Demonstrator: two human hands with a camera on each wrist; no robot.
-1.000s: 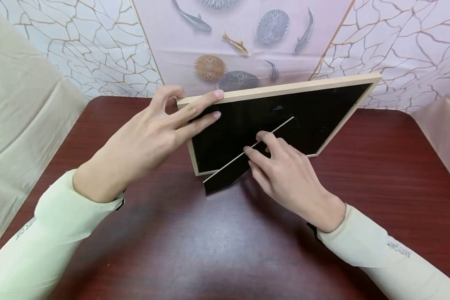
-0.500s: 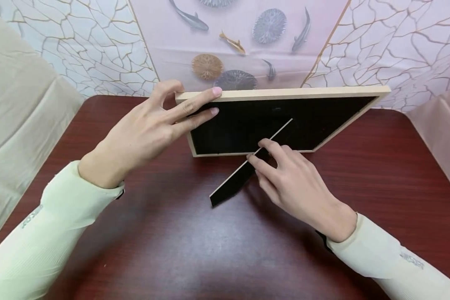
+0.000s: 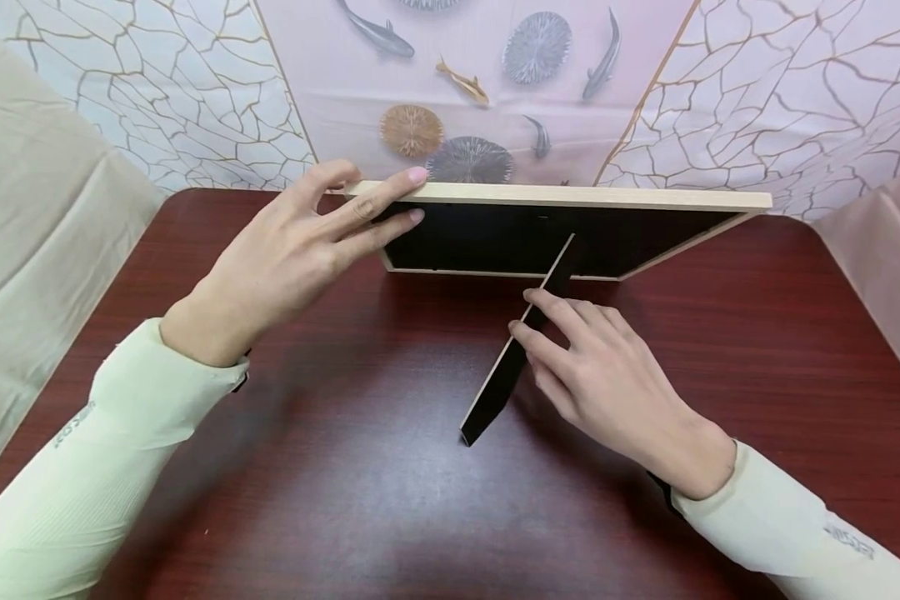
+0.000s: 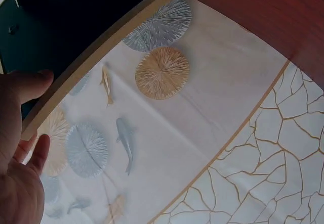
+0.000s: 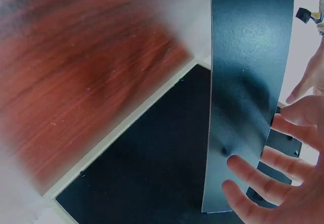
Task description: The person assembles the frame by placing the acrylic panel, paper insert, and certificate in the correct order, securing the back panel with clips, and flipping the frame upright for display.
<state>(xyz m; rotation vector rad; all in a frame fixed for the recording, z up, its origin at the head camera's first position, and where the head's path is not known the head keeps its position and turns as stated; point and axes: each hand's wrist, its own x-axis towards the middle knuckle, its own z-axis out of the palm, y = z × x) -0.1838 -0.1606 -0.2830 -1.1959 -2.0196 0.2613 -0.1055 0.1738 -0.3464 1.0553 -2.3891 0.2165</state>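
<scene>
A picture frame (image 3: 585,196) with a light wood edge faces away, showing its black backing (image 3: 465,242). My left hand (image 3: 277,250) holds its top left corner, two fingers lying over the top edge. In the left wrist view, the thumb (image 4: 38,84) is on one side of the wooden rim and other fingers are on the far side. From the backing a black easel leg (image 3: 491,396) slants out toward me. My right hand (image 3: 607,375) grips this leg partway along, fingertips hooked over its edge. The right wrist view shows fingers on both faces of the leg (image 5: 248,47).
A glossy dark red wooden table (image 3: 330,500) lies beneath. Behind it hangs a patterned cloth (image 3: 480,108) with fish and round leaf shapes. Pale cloth (image 3: 37,208) borders the left side and pinkish cloth (image 3: 892,258) the right.
The frame has turned squarer to the back cloth, its bottom edge shifting away from me. The leg's free end has swung toward me and rightward, and the right hand has moved along with it.
</scene>
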